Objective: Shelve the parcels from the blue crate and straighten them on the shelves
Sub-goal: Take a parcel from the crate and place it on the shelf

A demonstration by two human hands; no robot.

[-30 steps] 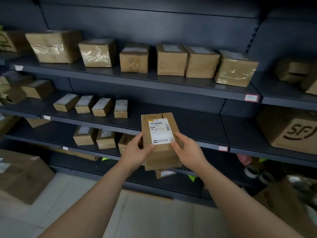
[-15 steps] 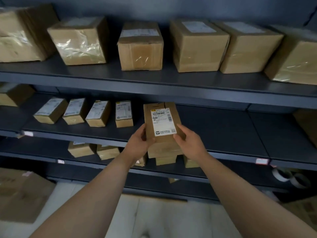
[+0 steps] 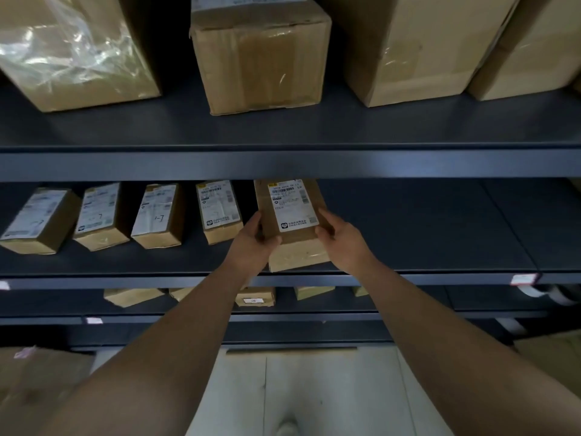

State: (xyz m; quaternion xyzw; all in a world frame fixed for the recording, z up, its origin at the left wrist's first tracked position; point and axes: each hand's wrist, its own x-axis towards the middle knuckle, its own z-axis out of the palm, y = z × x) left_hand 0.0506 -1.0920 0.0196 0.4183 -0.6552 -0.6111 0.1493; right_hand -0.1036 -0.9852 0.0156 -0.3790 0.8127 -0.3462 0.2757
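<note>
In the head view, the left hand and right hand are clamping one labelled parcel between them, each grip closed on a side, over the front of the middle shelf. Four small parcels are sitting in a row to its left. Four large boxes are resting on the upper shelf; possibly five parcels are showing dimly on the lower shelf.

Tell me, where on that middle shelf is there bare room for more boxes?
The dark metal middle shelf is bare right of the labelled brown cardboard parcel, held by the left hand and right hand. Left of it, four small labelled cardboard boxes crowd the row, with only narrow gaps.
</note>
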